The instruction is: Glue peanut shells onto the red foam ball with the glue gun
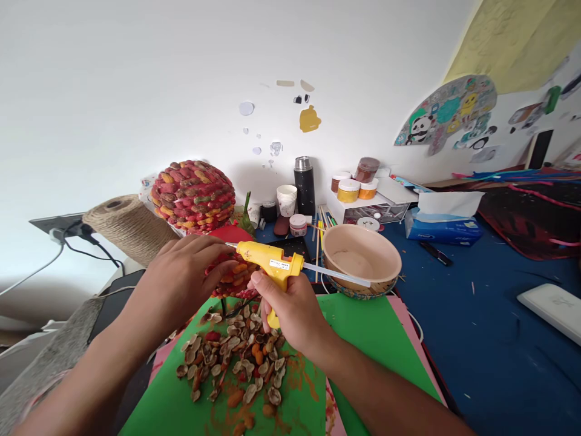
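Observation:
My right hand (290, 312) is closed round the grip of a yellow glue gun (272, 261), whose nozzle points left and whose clear glue stick pokes out to the right. My left hand (188, 275) is curled over a small shell-covered craft piece (233, 280) in red and orange, right at the gun's tip. Under both hands lies a pile of painted peanut shells (240, 357) on green paper (372, 339).
A beige bowl (363, 257) stands just right of the gun. Behind are a shell-covered ball (194, 195), a twine spool (129, 225), a black flask (304, 184), paper cups, paint jars (348, 190) and a tissue box (442, 225) on the blue tabletop. A white device (551, 309) lies at far right.

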The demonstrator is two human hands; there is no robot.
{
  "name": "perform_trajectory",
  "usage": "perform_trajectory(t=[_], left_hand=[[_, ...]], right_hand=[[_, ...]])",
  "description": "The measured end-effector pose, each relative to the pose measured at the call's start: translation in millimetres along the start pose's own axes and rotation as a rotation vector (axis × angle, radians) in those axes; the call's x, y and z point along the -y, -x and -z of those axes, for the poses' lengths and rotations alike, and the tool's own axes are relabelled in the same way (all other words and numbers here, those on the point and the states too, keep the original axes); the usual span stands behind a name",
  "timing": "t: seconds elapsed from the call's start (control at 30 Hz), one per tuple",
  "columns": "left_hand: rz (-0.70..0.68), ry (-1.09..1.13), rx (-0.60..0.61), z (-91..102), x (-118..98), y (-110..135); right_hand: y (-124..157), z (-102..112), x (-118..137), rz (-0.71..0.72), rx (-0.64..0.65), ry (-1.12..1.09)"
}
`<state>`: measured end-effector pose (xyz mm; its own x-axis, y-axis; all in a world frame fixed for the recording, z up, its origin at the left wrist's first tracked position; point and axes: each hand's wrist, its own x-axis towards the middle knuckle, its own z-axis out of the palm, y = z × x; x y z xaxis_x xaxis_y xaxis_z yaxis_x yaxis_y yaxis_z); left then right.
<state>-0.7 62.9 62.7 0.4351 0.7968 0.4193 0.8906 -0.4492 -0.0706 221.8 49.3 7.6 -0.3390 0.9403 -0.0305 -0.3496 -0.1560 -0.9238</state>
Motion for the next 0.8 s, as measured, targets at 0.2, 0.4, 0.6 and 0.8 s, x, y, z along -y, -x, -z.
perform_trajectory(t=[0.2,0.4,0.6,0.8], left_hand=[[-0.022,-0.001,-0.001,-1.2,-1,1],[0.027,0.074,-0.068,4.3,-1,2],[0.397,0.202,-0.21,16.8,-4,17],[0.816,0.157,-0.384,22.3,12,46]], right_hand=[[1,0,1,-0.005,-0.004,-0.019],[0,0,0,0.002,-0.002,-0.022],[-2,1,-3,0.003,-0.021,-0.022],[-2,2,-5,0.013,-0.06,-0.014]])
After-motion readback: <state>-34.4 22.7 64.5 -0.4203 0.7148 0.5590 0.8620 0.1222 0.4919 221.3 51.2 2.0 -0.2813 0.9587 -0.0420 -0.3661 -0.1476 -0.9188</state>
